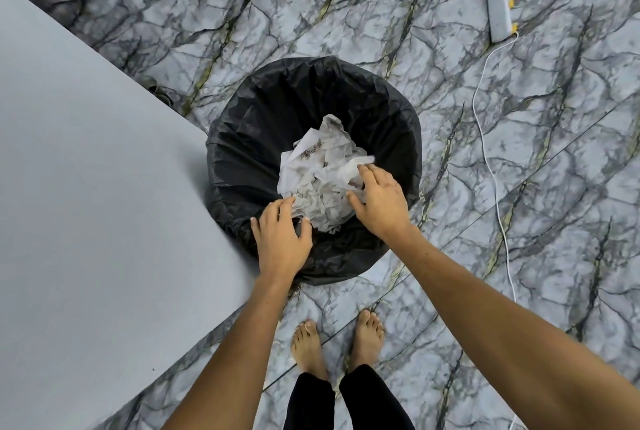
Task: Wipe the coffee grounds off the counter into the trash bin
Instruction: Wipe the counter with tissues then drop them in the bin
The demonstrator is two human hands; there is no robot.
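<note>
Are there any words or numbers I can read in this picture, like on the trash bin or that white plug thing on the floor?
No text can be read anywhere.
Trash bin: plain black bag, no label.
Paper in the bin: brown stains, no writing.
Power strip on the floor: no readable marking, too small to tell.
Counter: plain grey, nothing printed.

Counter (pixel 86 187) runs off the left edge; crumpled paper (pixel 322 173) hides the bin's bottom.
</note>
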